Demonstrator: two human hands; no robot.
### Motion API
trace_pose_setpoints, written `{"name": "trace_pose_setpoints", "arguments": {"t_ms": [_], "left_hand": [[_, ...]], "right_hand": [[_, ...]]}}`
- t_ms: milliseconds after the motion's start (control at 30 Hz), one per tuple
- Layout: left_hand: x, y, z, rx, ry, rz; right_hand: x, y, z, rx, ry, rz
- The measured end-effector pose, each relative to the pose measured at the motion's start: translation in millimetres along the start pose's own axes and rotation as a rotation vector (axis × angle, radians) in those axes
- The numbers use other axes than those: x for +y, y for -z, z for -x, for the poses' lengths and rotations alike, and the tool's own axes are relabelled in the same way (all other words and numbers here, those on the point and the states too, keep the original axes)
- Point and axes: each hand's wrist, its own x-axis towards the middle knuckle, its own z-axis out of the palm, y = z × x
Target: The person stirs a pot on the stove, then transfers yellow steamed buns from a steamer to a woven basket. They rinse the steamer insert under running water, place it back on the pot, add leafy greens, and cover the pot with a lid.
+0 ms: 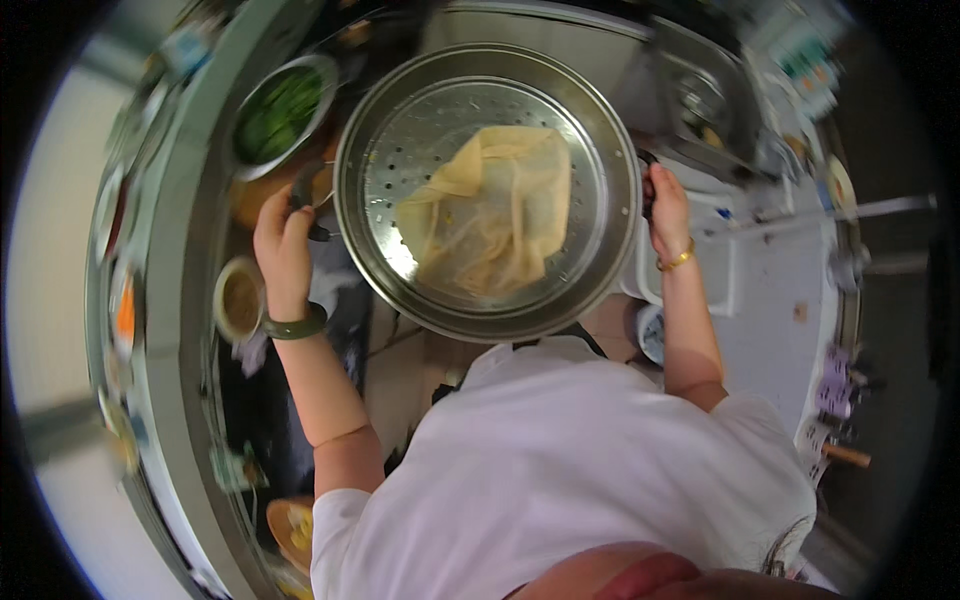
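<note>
In front of my chest I hold a round stainless-steel steamer tray (pixel 480 330) by its two side handles. Small holes pierce its shiny base. A damp, yellowish steamer cloth (pixel 525 202) lies crumpled and partly folded inside it. My left hand (pixel 285 247) grips the black handle (pixel 304 191) on the left, with a dark green bangle on that wrist. Around the right handle (pixel 646 184) the fingers of my right hand (pixel 670 214) are closed; a gold-coloured bracelet circles that wrist.
Left of the tray are a metal bowl of leafy greens (pixel 281 116) and a bowl of brownish contents (pixel 241 298). A metal sink (pixel 705 97) is at the upper right. Beyond my right hand sits a white plastic basin (pixel 721 277); a bucket (pixel 651 334) stands below.
</note>
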Motion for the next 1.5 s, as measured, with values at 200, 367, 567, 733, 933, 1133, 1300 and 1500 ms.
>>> {"name": "trace_pose_setpoints", "arguments": {"t_ms": [200,367,567,733,933,1133,1300,1500], "left_hand": [[17.6,-265.5,-121.6,-0.220,0.015,0.103],[47.9,-458.4,-198.9,-0.516,0.093,0.156],[31.2,-685.6,-315.7,-0.664,-0.185,-0.273],[26.2,-882.5,-395.8,-0.960,-0.364,-0.532],[14.0,-1020.6,-419.3,-1.106,-0.438,-0.584],[-13.7,-1085.0,-406.3,-1.281,-0.427,-0.626],[-19.6,-1083.4,-396.0,-1.259,-0.331,-0.686],[-40.4,-1099.8,-393.3,-1.302,-0.492,-0.710]], "right_hand": [[12.1,166.8,-116.8,0.302,-0.123,0.189],[3.2,283.6,-220.0,0.443,0.024,0.549],[15.3,363.5,-322.2,0.605,-0.169,0.573],[54.3,395.0,-383.1,0.781,-0.350,0.780],[85.3,380.8,-405.7,0.903,-0.530,0.577],[100.5,410.4,-391.7,0.906,-0.397,0.933],[-70.6,346.5,-475.0,1.206,0.045,0.463],[-49.5,405.1,-538.4,1.073,-0.044,0.850]]}}
